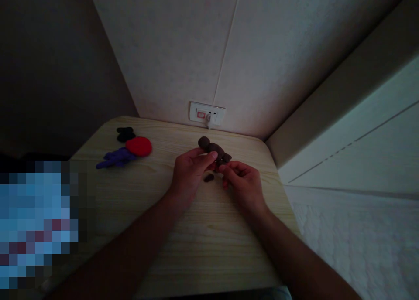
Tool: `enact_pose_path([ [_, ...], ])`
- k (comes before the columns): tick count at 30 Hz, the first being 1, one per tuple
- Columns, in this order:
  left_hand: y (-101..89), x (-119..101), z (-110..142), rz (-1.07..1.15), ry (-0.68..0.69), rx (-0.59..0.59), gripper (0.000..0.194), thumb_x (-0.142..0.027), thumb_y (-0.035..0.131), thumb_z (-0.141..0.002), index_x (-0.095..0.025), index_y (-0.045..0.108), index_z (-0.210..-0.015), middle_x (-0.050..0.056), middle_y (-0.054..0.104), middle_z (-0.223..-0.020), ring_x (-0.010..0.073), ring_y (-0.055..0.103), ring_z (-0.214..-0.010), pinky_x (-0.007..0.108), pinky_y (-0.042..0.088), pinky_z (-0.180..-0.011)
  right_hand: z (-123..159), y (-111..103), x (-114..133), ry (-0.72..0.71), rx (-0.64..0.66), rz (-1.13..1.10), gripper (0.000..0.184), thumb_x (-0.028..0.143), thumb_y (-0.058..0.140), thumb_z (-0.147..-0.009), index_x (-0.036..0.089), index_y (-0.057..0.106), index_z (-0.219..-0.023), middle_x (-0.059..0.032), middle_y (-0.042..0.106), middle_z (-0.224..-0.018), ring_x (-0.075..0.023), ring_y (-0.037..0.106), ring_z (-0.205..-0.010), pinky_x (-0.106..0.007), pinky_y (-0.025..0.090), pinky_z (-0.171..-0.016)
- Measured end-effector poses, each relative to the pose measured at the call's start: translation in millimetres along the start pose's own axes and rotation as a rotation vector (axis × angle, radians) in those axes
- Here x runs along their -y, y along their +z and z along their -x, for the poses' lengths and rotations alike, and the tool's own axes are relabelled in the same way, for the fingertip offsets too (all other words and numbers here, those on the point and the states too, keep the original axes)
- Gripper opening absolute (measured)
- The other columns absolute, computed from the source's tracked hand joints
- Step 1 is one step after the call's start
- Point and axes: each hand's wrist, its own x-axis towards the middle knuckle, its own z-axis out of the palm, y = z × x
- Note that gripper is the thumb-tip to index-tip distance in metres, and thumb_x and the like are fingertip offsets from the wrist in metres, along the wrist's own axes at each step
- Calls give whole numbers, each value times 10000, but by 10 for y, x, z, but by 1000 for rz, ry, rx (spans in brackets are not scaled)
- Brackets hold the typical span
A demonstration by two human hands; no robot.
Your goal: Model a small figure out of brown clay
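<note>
Smack in the middle of the view, a brown clay figure (216,151) is hovering just over the tabletop (196,256), propped up between two bare hands. Its long axis is running slantwise, from about ten o'clock, where a round ball (204,142) is forming the end, down to about four, where smaller lumps (227,158) are bunching up. So the left hand (186,174) is grasping the body, thumb pressing on the near side, and from that hand the figure is lying between one and two o'clock. The right hand (245,180) is pinching at the lumpy end, so from there it's lying between ten and eleven. Basically the left is sitting nearer the ball end, the right nearer the lumps. It's too dark to say how firmly that pinch is biting.

Just past six o'clock from the figure, a small dark scrap (208,177) is lying on the table between the hands. Over at nine, a red disc (139,146) is touching a purple clay piece (113,158) that's trailing off toward eight, with black lumps (125,135) resting at the disc's ten. Up near twelve, a wall socket (194,111) is holding a plug (208,119). Way out at eight, something blue (32,221) is showing up pixelated, no clue what.
</note>
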Motion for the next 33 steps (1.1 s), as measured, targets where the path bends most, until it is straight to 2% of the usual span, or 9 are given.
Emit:
enact_pose_path([
  [16, 5, -5, 2, -32, 3, 13, 324, -385, 948, -680, -154, 820, -866, 70, 797, -818, 171, 710, -712, 317, 556, -730, 16, 16, 6, -1, -10, -29, 331, 408, 979, -653, 200, 728, -705, 24, 668, -546, -105, 526, -463, -247, 398, -476],
  [24, 12, -16, 18, -20, -8, 23, 326, -374, 953, -666, -149, 819, -859, 59, 784, -786, 169, 704, -694, 304, 551, -706, 1, -17, -81, -28, -1, -33, 305, 435, 946, -726, 207, 743, -738, 17, 689, -585, -114, 547, -485, -254, 401, -489],
  [33, 10, 3, 8, -17, -1, 18, 312, -388, 927, -721, -150, 817, -889, 56, 778, -761, 170, 700, -684, 307, 549, -696, 6, 11, -19, -15, 5, -73, 298, 408, 968, -695, 193, 771, -754, 20, 687, -569, -97, 547, -470, -234, 414, -476],
])
